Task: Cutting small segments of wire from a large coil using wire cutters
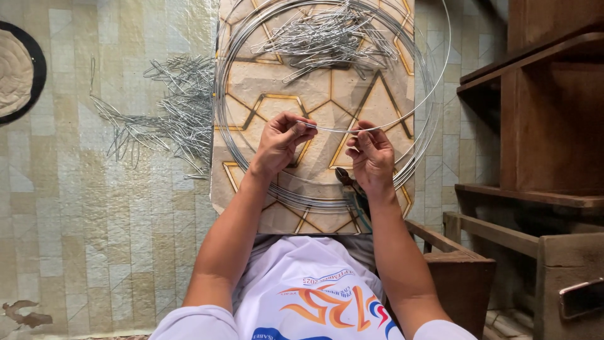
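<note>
My left hand (pixel 281 143) and my right hand (pixel 371 156) pinch the two ends of a short stretch of thin silver wire (pixel 333 130) that runs between them. The wire leads off a large coil of wire (pixel 229 141) lying on a patterned board (pixel 277 85) in front of me. A pair of pliers (pixel 352 189) lies on the board just under my right wrist. Beyond my hands, a heap of bent wire pieces (pixel 327 38) rests inside the coil.
A second heap of bent wire pieces (pixel 167 113) lies on the woven floor mat (pixel 94 208) to the left. Wooden shelves (pixel 547 107) and a wooden box (pixel 465 277) stand on the right. A round dark-rimmed object (pixel 19 72) sits at the far left.
</note>
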